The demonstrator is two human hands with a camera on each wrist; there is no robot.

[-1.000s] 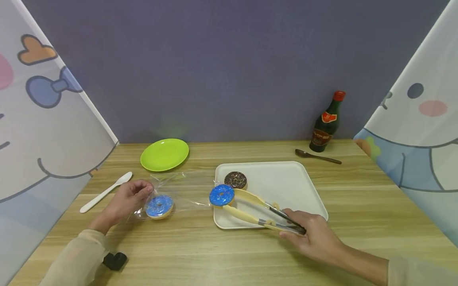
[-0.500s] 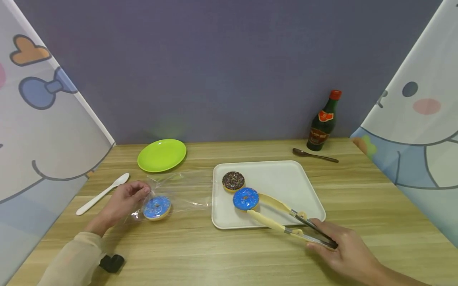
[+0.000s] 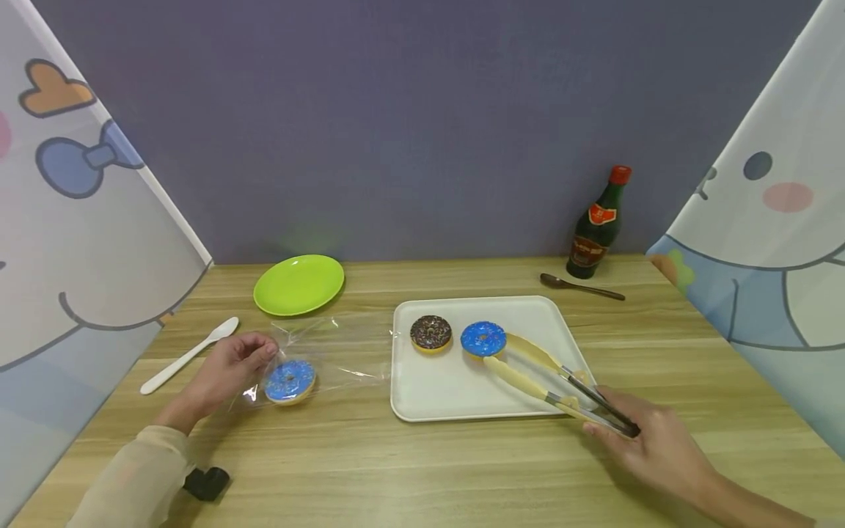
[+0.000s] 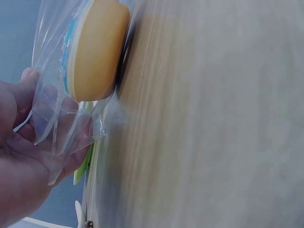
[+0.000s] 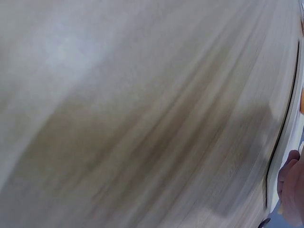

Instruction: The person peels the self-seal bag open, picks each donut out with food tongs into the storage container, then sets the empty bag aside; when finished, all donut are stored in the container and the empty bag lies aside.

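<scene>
We see the left hand (image 3: 232,367) near the tabletop's left edge, its thumb and fingers pinching the edge of a clear plastic bag (image 3: 350,337) that holds a round toy donut with blue sprinkled icing (image 3: 280,383). Our right hand (image 3: 660,447), by the near right corner of a white rectangular tray (image 3: 436,392), has its fingers wrapped round metal tongs with pale yellow tips (image 3: 551,398). Those tips touch a second blue-iced donut (image 3: 474,335) at its right and near sides, over the tray's middle; we cannot tell whether it rests on the tray. Just left of it, by the tray's left edge, lies a brown-iced donut (image 3: 422,334). Toward the tabletop's far edge we find a lime-green round plate (image 3: 299,286) on the left and a dark brown spoon (image 3: 587,288) beside a red-capped green bottle (image 3: 593,231) on the right.
</scene>
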